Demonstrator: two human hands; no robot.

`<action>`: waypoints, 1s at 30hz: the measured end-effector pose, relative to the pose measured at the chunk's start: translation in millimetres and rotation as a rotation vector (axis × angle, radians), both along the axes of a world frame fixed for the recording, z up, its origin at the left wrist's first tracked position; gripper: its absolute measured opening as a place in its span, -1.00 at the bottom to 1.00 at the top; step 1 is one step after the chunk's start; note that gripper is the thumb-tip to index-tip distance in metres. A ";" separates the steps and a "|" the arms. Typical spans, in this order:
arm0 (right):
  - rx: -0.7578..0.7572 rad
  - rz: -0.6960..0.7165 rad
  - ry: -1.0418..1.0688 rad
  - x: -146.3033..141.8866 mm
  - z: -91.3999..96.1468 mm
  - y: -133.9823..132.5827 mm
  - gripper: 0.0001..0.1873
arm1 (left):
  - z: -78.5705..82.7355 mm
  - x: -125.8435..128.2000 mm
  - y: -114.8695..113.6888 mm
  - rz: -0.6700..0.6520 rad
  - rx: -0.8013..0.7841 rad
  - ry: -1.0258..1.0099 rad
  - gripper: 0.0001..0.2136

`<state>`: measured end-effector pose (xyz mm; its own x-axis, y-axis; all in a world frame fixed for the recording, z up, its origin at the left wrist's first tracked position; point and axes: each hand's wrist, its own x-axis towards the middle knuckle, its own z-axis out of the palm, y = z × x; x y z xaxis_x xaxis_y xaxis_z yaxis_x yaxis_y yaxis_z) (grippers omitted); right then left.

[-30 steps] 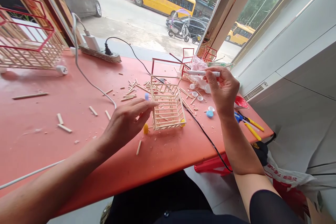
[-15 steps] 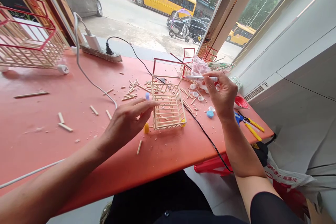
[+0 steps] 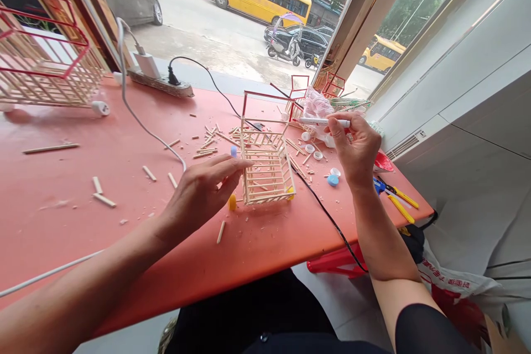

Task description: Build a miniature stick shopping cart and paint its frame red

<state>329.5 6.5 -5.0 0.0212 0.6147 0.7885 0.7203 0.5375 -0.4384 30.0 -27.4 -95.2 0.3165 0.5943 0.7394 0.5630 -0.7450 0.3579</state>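
Pinched in the right hand's grip [image 3: 355, 149], the white marker [image 3: 320, 121] has dipped slightly, its tip now by the foot of the red handle post [image 3: 291, 110], seemingly the stretch being coloured. I see the left hand [image 3: 207, 183] pinching the stick cart [image 3: 269, 165] on the table [image 3: 265, 243] by its left edge.

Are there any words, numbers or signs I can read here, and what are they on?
No text reads clearly.
White bag: red characters, too blurred to quote.
Pen in the right hand: marks too small to read.
Big yellow bus: pale patch, too small to read.
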 end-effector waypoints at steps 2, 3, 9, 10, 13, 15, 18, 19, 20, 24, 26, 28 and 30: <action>0.010 0.000 -0.005 -0.3 0.1 -0.6 -0.72 | 0.7 0.7 0.0 0.003 -0.010 -0.002 -0.72; 0.015 0.004 -0.005 -1.4 -0.2 -1.1 -0.73 | 0.9 1.0 0.1 0.005 -0.012 -0.003 -0.72; 0.029 0.132 -0.016 -22.1 -7.5 -7.3 -0.86 | 0.9 0.9 0.0 0.018 -0.008 0.002 -0.72; 0.032 0.147 -0.030 -26.9 -9.1 -8.6 -0.86 | 1.0 0.8 -0.1 0.021 -0.008 0.005 -0.72; 0.066 0.181 -0.126 -40.8 -13.9 -11.7 -0.87 | 1.0 0.8 0.0 0.021 -0.001 0.010 -0.71; 0.121 0.216 -0.197 -47.8 -17.2 -12.4 -0.86 | 0.3 0.9 0.3 0.017 0.004 0.007 -0.71; 0.217 0.247 -0.280 -53.3 -23.1 -11.1 -0.82 | -0.9 0.8 0.9 0.017 -0.002 -0.002 -0.70; 0.231 0.245 -0.307 -53.8 -25.1 -10.4 -0.80 | -1.1 0.7 0.9 0.016 -0.008 -0.003 -0.70; 0.230 0.237 -0.332 -53.9 -27.0 -9.9 -0.79 | -1.1 0.6 1.0 0.016 -0.017 -0.004 -0.70; 0.176 0.163 -0.396 -50.7 -30.8 -10.0 -0.77 | 0.1 0.5 0.8 0.014 -0.041 -0.007 -0.70; 0.174 0.130 -0.408 -47.7 -30.3 -11.1 -0.78 | 0.8 0.6 0.6 0.014 -0.046 -0.003 -0.70; 0.184 0.102 -0.424 -44.0 -29.0 -12.5 -0.80 | 1.3 0.8 0.4 0.012 -0.048 -0.003 -0.70; 0.192 0.082 -0.440 -40.2 -27.6 -14.6 -0.80 | 1.4 1.0 0.4 0.011 -0.043 -0.005 -0.70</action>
<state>289.4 -8.2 -32.6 -0.3820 0.4425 0.8114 0.7670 0.6416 0.0112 30.9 -27.0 -93.9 0.3060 0.6294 0.7143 0.5693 -0.7223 0.3925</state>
